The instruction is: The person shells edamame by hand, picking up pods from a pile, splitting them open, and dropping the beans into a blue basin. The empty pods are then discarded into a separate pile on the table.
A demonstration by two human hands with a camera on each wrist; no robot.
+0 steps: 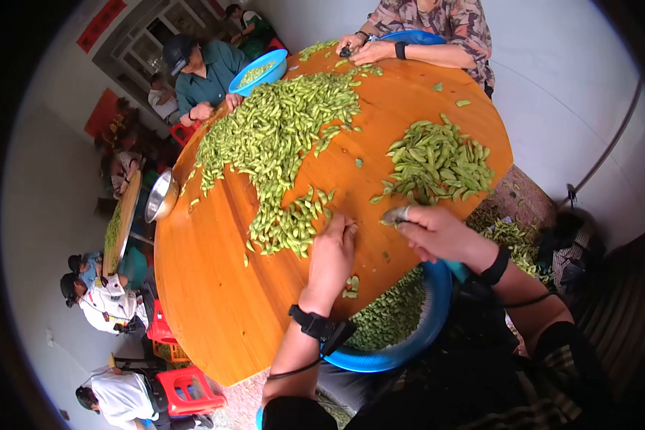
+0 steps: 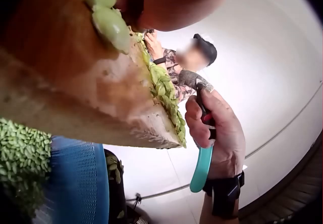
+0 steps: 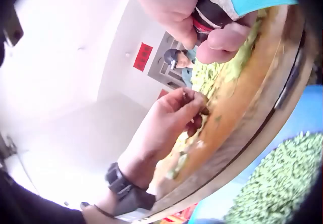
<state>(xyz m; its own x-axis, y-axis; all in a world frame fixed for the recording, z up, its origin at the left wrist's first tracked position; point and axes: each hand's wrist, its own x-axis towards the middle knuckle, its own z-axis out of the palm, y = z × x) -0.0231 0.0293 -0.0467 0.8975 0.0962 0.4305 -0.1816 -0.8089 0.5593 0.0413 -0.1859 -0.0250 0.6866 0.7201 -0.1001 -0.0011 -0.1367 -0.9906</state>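
Observation:
My right hand [image 1: 441,233] grips pruning shears with a teal handle [image 2: 203,168]; their dull grey blades [image 1: 394,215] point toward my left hand, just short of the nearer right pile of pods [image 1: 441,161]. My left hand [image 1: 330,258] is over the table beside the large heap of green bean pods [image 1: 279,122]. Its fingers are curled, thumb and forefinger close together in the right wrist view; I cannot tell whether they pinch a pod. A couple of loose pods [image 2: 111,27] lie by the table edge, below that hand.
A blue basin [image 1: 441,287] full of green beans stands under the table's near edge, between my arms. Two people sit across the round wooden table [image 1: 215,287], one beside a light-blue bowl [image 1: 276,68]. A steel bowl [image 1: 163,195] and red stools [image 1: 190,390] are at left.

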